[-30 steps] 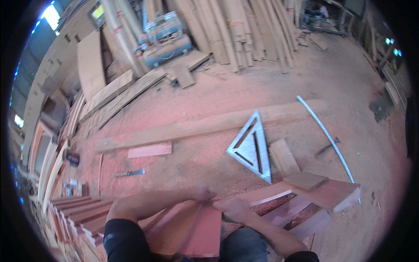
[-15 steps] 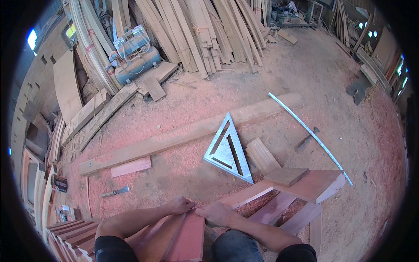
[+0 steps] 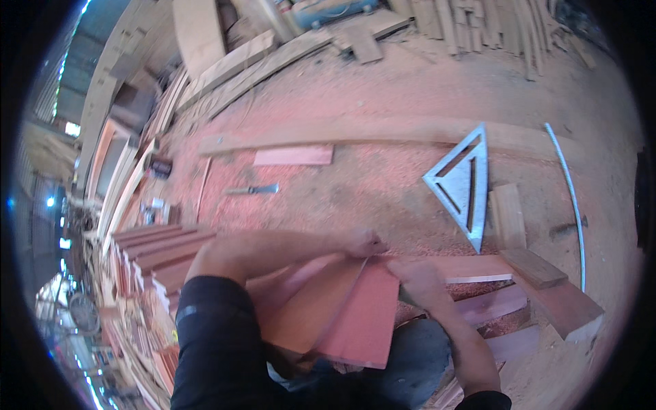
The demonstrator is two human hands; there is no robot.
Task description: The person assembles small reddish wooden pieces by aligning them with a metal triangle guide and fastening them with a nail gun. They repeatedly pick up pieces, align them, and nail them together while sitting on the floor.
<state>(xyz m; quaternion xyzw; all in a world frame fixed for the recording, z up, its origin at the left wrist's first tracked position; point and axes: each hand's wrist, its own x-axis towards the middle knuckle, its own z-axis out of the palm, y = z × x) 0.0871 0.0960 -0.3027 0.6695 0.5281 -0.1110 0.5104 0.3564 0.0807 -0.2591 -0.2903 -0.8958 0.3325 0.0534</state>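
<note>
A reddish board (image 3: 362,321) lies sloping across my lap, against an orange-brown board (image 3: 311,307) on its left; a narrow gap line runs between them. My left hand (image 3: 366,243) is closed at the far end of these boards, its fingers curled; what they hold is hidden. Beside it, my right hand (image 3: 415,279) grips the far right corner of the reddish board, slightly blurred. To the right of that hand, a long reddish plank (image 3: 471,267) belongs to a low wooden stand, with a brown wood block (image 3: 535,267) on top.
Beyond my hands lie a metal triangle square (image 3: 459,184), a chisel (image 3: 253,189), a pink offcut (image 3: 294,156) and a long beam (image 3: 383,130). A pale measuring strip (image 3: 570,198) curves at right. Stacked reddish boards (image 3: 164,256) stand at left. Sawdust covers the floor.
My view has swung left and down, so the floor things appear farther right and higher. Both hands remain at the boards' far end.
</note>
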